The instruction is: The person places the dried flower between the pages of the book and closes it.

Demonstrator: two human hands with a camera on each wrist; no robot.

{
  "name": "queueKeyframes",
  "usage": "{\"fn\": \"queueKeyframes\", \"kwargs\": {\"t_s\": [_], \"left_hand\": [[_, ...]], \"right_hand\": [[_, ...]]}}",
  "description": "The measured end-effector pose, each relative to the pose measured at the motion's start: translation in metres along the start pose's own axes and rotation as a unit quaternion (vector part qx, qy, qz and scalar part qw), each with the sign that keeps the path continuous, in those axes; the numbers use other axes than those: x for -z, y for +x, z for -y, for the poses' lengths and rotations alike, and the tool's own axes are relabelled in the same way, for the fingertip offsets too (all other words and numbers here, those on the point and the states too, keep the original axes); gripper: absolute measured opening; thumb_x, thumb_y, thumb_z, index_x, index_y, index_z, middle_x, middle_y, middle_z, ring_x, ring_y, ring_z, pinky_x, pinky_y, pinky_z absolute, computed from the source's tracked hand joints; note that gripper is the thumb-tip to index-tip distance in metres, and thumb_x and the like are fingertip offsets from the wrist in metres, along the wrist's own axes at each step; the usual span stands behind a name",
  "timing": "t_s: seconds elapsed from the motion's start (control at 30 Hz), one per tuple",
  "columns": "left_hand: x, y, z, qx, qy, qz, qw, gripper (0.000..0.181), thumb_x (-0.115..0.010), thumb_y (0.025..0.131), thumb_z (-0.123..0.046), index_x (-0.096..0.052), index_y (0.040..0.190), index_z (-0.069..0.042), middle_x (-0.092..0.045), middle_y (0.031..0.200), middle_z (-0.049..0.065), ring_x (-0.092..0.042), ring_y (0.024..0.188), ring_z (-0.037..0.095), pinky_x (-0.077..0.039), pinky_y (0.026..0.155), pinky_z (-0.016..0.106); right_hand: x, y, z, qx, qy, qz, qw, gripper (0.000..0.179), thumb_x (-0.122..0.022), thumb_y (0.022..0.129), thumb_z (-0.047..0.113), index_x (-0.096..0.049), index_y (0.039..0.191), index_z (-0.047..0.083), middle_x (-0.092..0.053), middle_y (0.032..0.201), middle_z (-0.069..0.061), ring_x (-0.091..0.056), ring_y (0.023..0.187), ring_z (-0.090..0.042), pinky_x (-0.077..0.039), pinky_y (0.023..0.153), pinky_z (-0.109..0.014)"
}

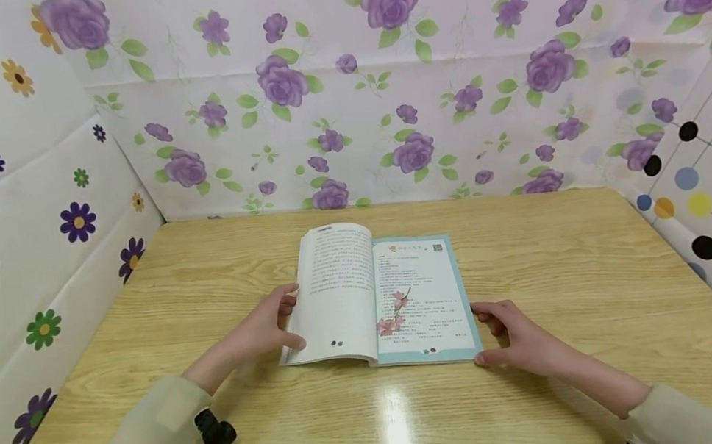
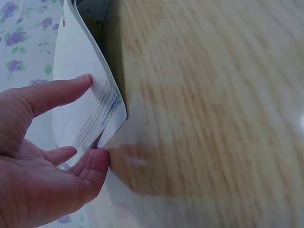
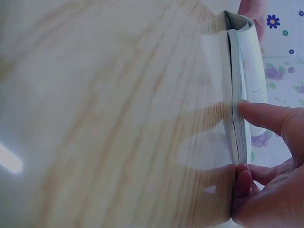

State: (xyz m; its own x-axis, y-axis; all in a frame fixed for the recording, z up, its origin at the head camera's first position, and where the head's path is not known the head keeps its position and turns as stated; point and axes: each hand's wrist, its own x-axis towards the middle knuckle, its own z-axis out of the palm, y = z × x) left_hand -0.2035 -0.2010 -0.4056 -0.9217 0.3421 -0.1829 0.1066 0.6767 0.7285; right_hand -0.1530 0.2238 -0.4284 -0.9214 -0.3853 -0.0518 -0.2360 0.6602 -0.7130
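An open book [image 1: 339, 305] lies on the wooden table, its left page curving up toward the spine and its right page bordered in light blue with pink blossoms printed on it. My left hand [image 1: 271, 325] holds the left edge. In the left wrist view, the thumb [image 2: 71, 90] lies on the page and the other fingers reach the edge's underside. At the lower right corner, my right hand [image 1: 517, 335] grips the book's right side. Its thumb [image 3: 261, 114] presses the upper face in the right wrist view, the other fingers curled at the edge by the tabletop.
The wooden table [image 1: 546, 250] extends around the book. Behind it hangs a wall covering [image 1: 344, 127] with purple roses; flowered and dotted coverings border the left and right sides. A black device [image 1: 215, 432] is strapped at the left wrist.
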Motion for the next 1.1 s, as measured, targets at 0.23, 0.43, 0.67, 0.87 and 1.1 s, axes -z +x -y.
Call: {"fn": "queueKeyframes", "kwargs": {"t_s": [0.23,0.43,0.67,0.87,1.1], "left_hand": [[0.000,0.009,-0.006,-0.004,-0.053,0.047,0.9975,0.099,-0.080,0.077,-0.007,-0.021,0.155,0.003,-0.041,0.150,0.023,-0.043,0.134,0.036,-0.044,0.108,0.048],[-0.001,0.016,-0.006,-0.010,-0.092,0.081,0.9924,0.096,-0.079,0.079,-0.006,-0.022,0.156,0.000,-0.033,0.158,0.022,-0.037,0.142,0.038,-0.040,0.114,0.050],[-0.002,0.023,-0.008,-0.054,-0.095,0.110,0.9879,0.095,-0.079,0.082,-0.012,-0.021,0.156,0.002,-0.032,0.158,0.023,-0.034,0.145,0.040,-0.034,0.118,0.052],[0.000,0.026,-0.011,-0.072,-0.146,0.127,0.9784,0.092,-0.077,0.083,-0.008,-0.023,0.156,-0.002,-0.036,0.154,0.021,-0.038,0.143,0.041,-0.037,0.117,0.049],[0.002,0.021,-0.009,-0.056,-0.148,0.117,0.9805,0.096,-0.078,0.084,-0.011,-0.017,0.158,-0.004,-0.019,0.158,0.024,-0.041,0.140,0.045,-0.045,0.111,0.046]], "right_hand": [[0.000,0.000,-0.001,-0.004,0.009,0.003,0.9999,0.081,-0.083,0.079,0.023,-0.043,0.144,-0.003,-0.048,0.122,-0.017,-0.039,0.097,-0.021,-0.036,0.079,-0.022],[0.000,0.001,-0.001,-0.004,0.007,0.003,1.0000,0.081,-0.084,0.079,0.023,-0.043,0.144,-0.003,-0.048,0.121,-0.016,-0.039,0.096,-0.021,-0.036,0.078,-0.022],[-0.001,0.001,0.000,-0.005,0.009,0.004,0.9999,0.081,-0.083,0.079,0.023,-0.042,0.144,-0.003,-0.048,0.121,-0.016,-0.039,0.097,-0.021,-0.035,0.078,-0.022],[-0.001,0.000,0.001,-0.002,0.010,0.002,0.9999,0.081,-0.083,0.079,0.022,-0.043,0.144,-0.004,-0.047,0.120,-0.016,-0.038,0.097,-0.021,-0.034,0.077,-0.022],[0.000,-0.002,0.003,-0.005,0.006,0.001,1.0000,0.081,-0.083,0.079,0.024,-0.043,0.143,-0.004,-0.048,0.118,-0.015,-0.038,0.095,-0.021,-0.034,0.075,-0.022]]}}
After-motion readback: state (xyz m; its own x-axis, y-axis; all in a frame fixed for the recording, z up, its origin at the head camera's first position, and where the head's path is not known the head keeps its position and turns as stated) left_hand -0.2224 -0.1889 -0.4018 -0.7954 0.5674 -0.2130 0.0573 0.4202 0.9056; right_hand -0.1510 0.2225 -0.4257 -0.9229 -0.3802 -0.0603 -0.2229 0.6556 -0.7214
